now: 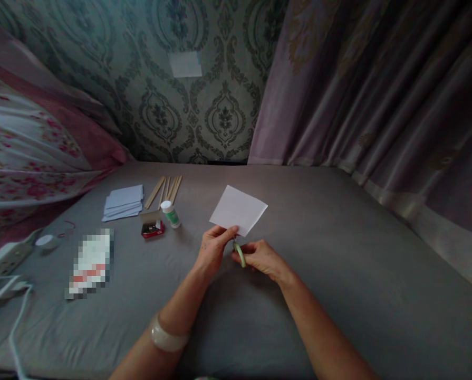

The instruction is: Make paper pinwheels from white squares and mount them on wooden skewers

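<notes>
A white sheet of paper (239,209) is pinched in my left hand (215,245), thumb on top near its lower edge. My right hand (264,257) is closed on a pair of scissors (239,254) with pale green handles. The scissors sit at the lower edge of the paper, right beside my left fingertips. Their blades are mostly hidden, so whether they cut into the paper cannot be made out. Both hands are over the grey sheet (338,264) that covers the surface.
Left of my hands are a glue bottle (171,214), a small red box (152,227), wooden sticks (164,191) and a paper stack (124,202). Farther left lie a blurred packet (91,264), a power strip (10,256) and a white cable (16,332). Curtains (358,79) hang at right.
</notes>
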### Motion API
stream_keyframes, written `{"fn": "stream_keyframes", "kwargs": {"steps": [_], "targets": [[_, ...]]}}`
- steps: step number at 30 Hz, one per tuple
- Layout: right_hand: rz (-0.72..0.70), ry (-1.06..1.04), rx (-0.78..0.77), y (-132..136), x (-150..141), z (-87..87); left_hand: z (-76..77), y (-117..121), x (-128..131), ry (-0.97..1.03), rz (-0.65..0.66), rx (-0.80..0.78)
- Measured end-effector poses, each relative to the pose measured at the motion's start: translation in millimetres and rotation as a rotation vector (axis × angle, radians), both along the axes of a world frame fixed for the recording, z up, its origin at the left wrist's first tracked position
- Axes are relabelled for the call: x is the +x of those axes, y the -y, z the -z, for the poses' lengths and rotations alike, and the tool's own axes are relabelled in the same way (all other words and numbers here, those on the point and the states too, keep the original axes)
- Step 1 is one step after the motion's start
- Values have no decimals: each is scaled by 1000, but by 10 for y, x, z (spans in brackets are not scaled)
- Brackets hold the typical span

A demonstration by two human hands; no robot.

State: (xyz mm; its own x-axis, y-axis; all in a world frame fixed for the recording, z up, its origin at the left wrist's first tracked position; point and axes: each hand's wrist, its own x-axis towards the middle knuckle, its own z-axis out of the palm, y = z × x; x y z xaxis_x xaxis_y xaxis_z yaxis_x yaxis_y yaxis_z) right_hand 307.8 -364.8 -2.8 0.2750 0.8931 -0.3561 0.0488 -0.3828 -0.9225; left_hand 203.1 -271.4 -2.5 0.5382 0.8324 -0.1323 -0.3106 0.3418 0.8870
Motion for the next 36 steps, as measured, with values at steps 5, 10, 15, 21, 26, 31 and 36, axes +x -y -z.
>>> {"fn": "stream_keyframes", "kwargs": {"steps": [5,10,15,21,26,31,36], "targets": [[-72,22,65,12,-23,-26,12,38,16,-11,36,6],[-37,-56,7,2,-6,-61,10,-1,5,34,-42,-31],[128,79,75,-37,21,0,-54,-104,-74,93,-173,-162],[-80,298,45,22,-22,-29,-113,-114,-127,91,-163,-234],[-238,365,102,73,-63,-52,-135,-126,-156,76,-193,-207],[-293,418,128,77,-113,-51,-184,-128,-185,32,-245,-212],[-291,402,159,77,-131,-53,-218,-94,-198,29,-236,-187]]}}
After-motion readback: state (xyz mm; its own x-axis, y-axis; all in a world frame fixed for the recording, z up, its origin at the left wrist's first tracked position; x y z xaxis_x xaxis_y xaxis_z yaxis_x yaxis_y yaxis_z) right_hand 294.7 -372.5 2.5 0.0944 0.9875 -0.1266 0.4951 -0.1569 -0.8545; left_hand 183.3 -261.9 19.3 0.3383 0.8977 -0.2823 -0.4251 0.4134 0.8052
